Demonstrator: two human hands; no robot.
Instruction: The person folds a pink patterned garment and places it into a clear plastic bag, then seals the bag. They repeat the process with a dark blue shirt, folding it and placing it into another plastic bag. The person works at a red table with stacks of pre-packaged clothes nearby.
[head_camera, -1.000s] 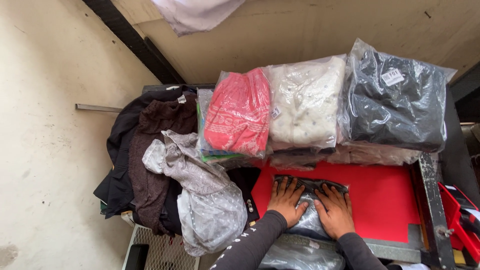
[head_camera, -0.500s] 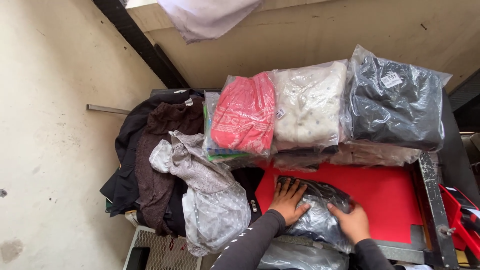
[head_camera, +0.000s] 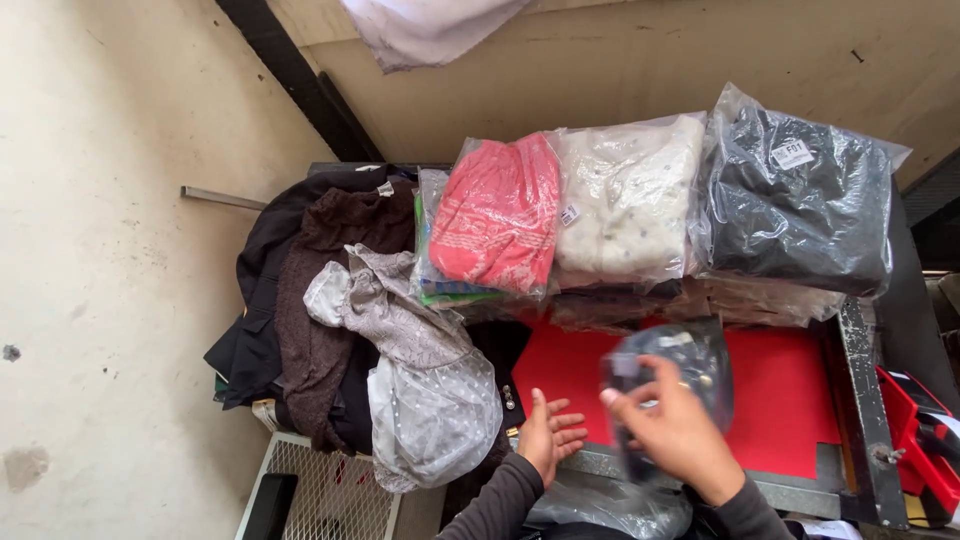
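Three bagged garments stand in a row at the back of the red work surface (head_camera: 790, 400): a red knit pkg (head_camera: 497, 215), a cream pkg (head_camera: 630, 200) and a dark pkg (head_camera: 795, 205), all in clear crinkly plastic, leaning on flatter bagged pkgs under them. Left of the row lies a heap of loose clothes: black jacket (head_camera: 262, 290), brown fuzzy top (head_camera: 320, 300), and a pale grey sheer garment (head_camera: 425, 385) draped over the front, partly over the surface's left edge. A white wire-mesh crate (head_camera: 315, 490) sits below the heap. A red bin (head_camera: 925, 440) is at far right, past the dark metal frame rail (head_camera: 860, 400).

Right hand (head_camera: 675, 435) grips a small dark item in clear plastic, the bagged dark garment (head_camera: 690, 375), lifted above the red surface, fingers curled round its near edge; it's motion-blurred, so detail inside can't be made out. Left hand (head_camera: 548, 435) is wide open, palm facing in, holding nothing, just beside the bag's left side, near the surface's front-left corner and close to the grey sheer garment. More crumpled clear plastic (head_camera: 600, 505) lies below the hands at the frame's bottom edge. White cloth (head_camera: 430, 30) hangs at top.
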